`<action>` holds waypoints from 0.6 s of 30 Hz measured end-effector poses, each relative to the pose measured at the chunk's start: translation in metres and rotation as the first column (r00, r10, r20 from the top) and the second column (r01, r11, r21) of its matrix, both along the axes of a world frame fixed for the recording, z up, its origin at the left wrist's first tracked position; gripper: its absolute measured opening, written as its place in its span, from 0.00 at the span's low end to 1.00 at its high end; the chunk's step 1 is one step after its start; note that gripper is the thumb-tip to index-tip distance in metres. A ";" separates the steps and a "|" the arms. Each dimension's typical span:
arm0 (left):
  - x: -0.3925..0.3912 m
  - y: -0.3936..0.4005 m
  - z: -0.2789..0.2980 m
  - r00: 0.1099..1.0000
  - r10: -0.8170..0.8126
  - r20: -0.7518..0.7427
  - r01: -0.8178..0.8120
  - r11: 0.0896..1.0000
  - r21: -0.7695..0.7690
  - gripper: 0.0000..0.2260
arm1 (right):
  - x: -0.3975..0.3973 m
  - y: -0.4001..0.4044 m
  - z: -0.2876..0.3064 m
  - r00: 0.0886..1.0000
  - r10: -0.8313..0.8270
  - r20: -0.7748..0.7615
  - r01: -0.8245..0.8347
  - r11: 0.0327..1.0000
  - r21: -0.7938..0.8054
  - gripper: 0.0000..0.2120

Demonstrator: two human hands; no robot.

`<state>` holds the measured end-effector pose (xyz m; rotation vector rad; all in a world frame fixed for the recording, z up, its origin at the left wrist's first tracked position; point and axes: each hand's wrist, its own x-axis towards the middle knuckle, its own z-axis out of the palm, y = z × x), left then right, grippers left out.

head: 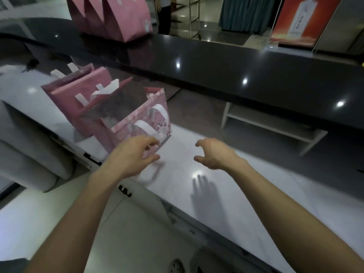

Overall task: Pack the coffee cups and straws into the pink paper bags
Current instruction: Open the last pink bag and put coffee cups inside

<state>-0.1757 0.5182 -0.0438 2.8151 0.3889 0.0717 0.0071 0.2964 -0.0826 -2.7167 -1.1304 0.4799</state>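
Note:
An open pink paper bag (136,119) with white handles stands on the white counter (226,194), its dark inside hiding any contents. Behind it lean two more pink bags (78,91) with white handles. My left hand (134,154) hovers just in front of the open bag's lower corner, fingers loosely curled and holding nothing. My right hand (212,154) floats over the counter to the right of the bag, fingers spread and bent, empty. No coffee cups or straws show in the head view.
A raised black glossy ledge (236,75) runs along the back of the counter. Several more pink bags (118,16) stand on it at the far left. A red sign (301,20) stands at the far right. A white shelf (271,123) sits under the ledge.

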 end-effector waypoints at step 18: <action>0.020 0.152 0.072 0.960 0.004 0.281 0.001 1.000 -0.019 0.17 | 0.065 0.212 0.103 0.977 0.140 0.163 -0.159 0.981 0.108 0.45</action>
